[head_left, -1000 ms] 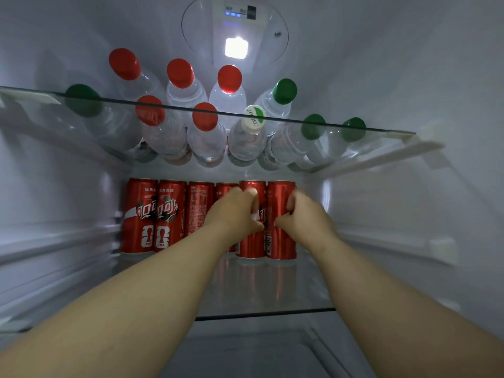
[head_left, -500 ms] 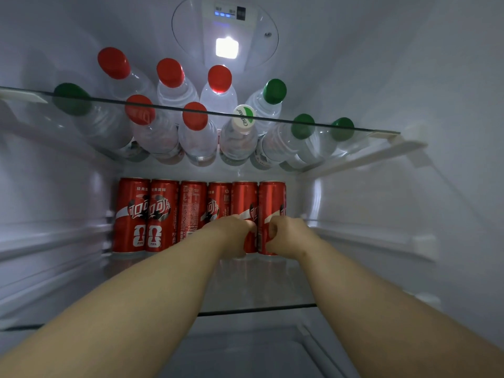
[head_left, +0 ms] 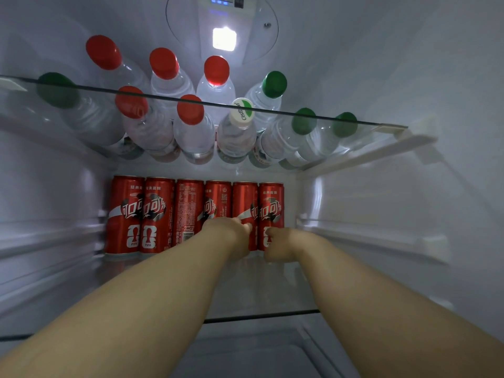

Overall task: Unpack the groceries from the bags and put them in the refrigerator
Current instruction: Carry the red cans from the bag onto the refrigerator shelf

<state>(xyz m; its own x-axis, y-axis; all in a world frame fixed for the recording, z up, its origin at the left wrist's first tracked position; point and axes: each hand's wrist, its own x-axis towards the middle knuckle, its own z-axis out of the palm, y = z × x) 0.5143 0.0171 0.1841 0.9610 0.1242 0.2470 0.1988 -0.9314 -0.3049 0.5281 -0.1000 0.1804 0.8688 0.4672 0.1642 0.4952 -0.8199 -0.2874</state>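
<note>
Several red cola cans [head_left: 188,208] stand in a row at the back of the lower glass shelf [head_left: 261,298] inside the refrigerator. My left hand [head_left: 231,237] is curled around the lower part of the fifth can [head_left: 244,200]. My right hand [head_left: 278,245] is curled around the bottom of the sixth, rightmost can [head_left: 271,201]. Both cans stand upright, in line with the others. My fingers on the far side of the cans are hidden.
The upper glass shelf [head_left: 362,122] carries several water bottles [head_left: 196,132] with red, green and white caps. A white rail [head_left: 376,236] runs along the right wall. To the right of the cans the lower shelf is bare. A drawer [head_left: 245,356] sits below.
The two cans in my hands moved back into line with the row. Both hands slid lower on the cans.
</note>
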